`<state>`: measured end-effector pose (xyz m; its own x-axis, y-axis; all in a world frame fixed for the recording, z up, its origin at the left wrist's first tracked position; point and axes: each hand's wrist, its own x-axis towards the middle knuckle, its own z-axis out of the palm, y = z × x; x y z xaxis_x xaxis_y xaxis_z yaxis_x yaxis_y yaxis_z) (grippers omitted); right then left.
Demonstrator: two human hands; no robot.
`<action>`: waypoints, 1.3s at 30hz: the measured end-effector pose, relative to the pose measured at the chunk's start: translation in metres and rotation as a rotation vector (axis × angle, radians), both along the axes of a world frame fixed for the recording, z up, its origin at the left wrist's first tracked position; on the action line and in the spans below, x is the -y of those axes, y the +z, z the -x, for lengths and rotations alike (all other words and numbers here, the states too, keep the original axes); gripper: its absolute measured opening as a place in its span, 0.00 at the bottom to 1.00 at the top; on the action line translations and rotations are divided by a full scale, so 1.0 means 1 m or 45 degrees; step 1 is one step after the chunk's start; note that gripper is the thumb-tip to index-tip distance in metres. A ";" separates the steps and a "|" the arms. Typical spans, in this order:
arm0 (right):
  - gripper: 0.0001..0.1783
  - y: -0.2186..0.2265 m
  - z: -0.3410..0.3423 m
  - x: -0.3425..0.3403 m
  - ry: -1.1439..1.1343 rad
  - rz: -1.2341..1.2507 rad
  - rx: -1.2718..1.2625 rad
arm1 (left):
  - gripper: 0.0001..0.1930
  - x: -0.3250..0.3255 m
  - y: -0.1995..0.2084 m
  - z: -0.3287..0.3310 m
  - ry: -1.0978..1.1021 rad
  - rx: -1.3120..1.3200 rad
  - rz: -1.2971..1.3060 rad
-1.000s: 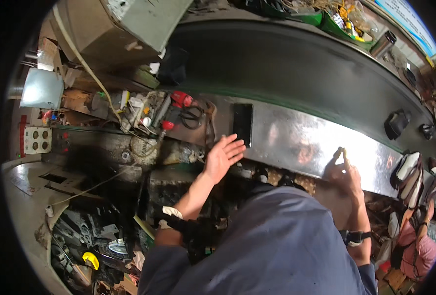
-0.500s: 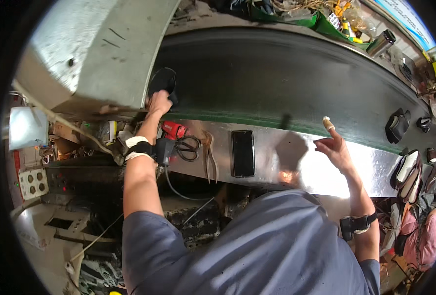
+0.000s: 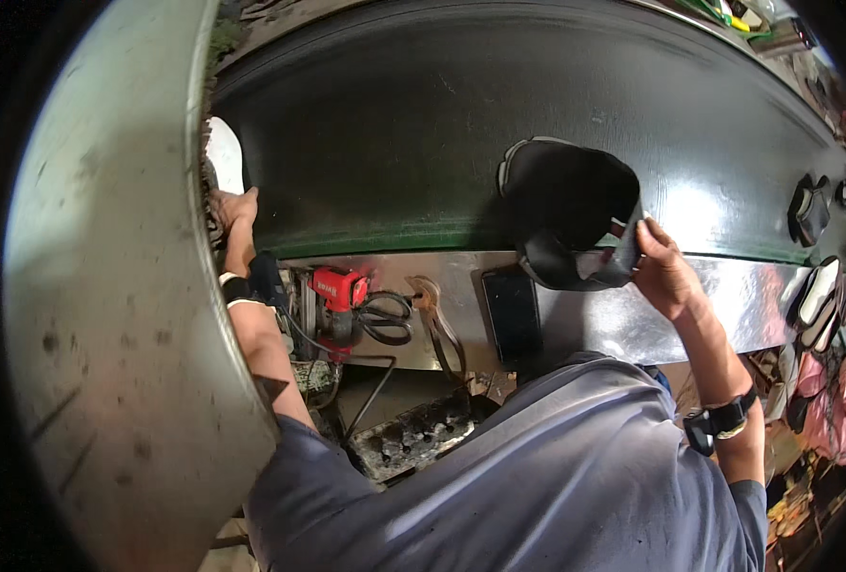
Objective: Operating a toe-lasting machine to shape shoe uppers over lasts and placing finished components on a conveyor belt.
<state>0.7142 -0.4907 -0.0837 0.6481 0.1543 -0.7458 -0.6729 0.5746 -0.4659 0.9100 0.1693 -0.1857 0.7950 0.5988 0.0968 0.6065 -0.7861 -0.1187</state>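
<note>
My right hand [image 3: 666,272] grips the edge of a black shoe upper [image 3: 576,195] between thumb and fingers. The upper is held above the black conveyor belt [image 3: 385,143], its open side facing up. At the far left, my left hand [image 3: 236,208] is closed at the lower end of a white, rounded, sole-shaped piece [image 3: 225,157], beside the edge of a large metal housing [image 3: 127,248]. The housing partly hides this hand's fingers and the piece.
Along the belt's near side runs a metal ledge holding a red power tool [image 3: 339,288] with a coiled cord, pincers [image 3: 437,319] and a black phone [image 3: 513,315]. More black uppers [image 3: 810,210] lie at the belt's right end. Pale-lined shoe parts [image 3: 819,291] sit right of the ledge.
My right hand, empty before, now holds the black upper. My left hand, earlier at a black piece beside the housing, is now at the white piece. The view has shifted left.
</note>
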 end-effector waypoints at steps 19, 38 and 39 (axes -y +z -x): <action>0.37 -0.016 0.201 0.163 -0.515 -0.067 0.263 | 0.36 0.246 0.099 0.117 -0.735 0.235 0.221; 0.25 -0.003 0.248 0.210 -0.908 -0.038 0.073 | 0.19 0.612 0.089 0.365 -2.399 0.015 0.993; 0.26 0.020 0.244 0.200 -0.751 0.123 0.200 | 0.17 0.606 0.091 0.350 -2.278 -0.067 1.336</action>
<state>0.4706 -0.6910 -0.0638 0.7069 -0.3269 -0.6273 -0.1740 0.7792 -0.6021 0.5601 -0.4368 -0.0945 0.4232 -0.8643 0.2720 -0.7209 -0.1393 0.6789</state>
